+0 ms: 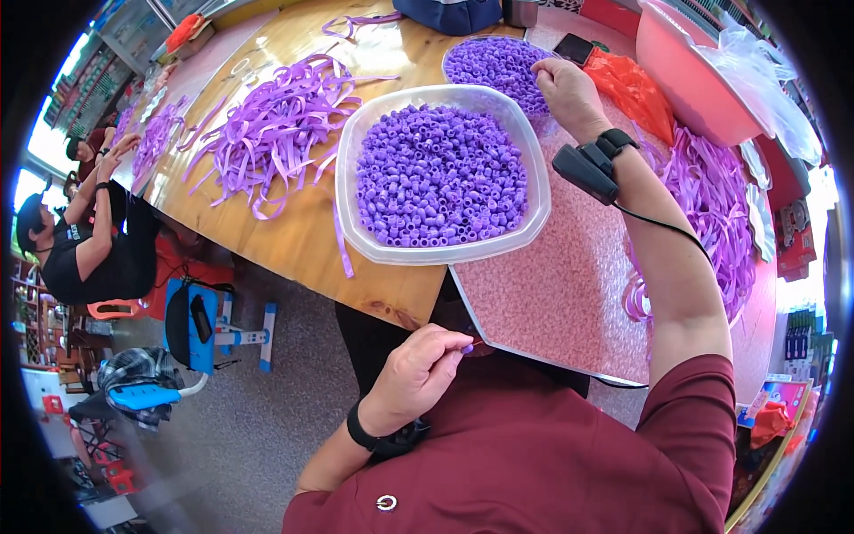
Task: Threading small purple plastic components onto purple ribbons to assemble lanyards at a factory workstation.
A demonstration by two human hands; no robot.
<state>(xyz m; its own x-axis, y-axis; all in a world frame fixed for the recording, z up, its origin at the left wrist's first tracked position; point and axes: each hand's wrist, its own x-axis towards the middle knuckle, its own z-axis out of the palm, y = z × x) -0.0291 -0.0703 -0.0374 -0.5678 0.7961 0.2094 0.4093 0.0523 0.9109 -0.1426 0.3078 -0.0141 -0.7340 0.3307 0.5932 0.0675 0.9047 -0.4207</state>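
Near my body, at the table's front edge, my left hand [416, 372] is closed in a pinch on a small purple plastic piece [467, 349]; a thin reddish strand shows beside it. My right hand [569, 96] reaches far forward over the right rim of a round tub [447, 69] of small purple pieces [494, 67]. Its fingertips are pinched together, and whatever they may hold is too small to make out. Between the hands stands a large translucent square tub [356, 236], filled with small hollow purple plastic pieces [440, 178].
Purple ribbon straps [276, 125] lie heaped on the wooden table [374, 289] to the left. Another strap pile [712, 214] sits right of my right arm. Behind it are a pink basin [694, 80], a red plastic bag [632, 89] and a phone [574, 49]. Co-workers sit far left.
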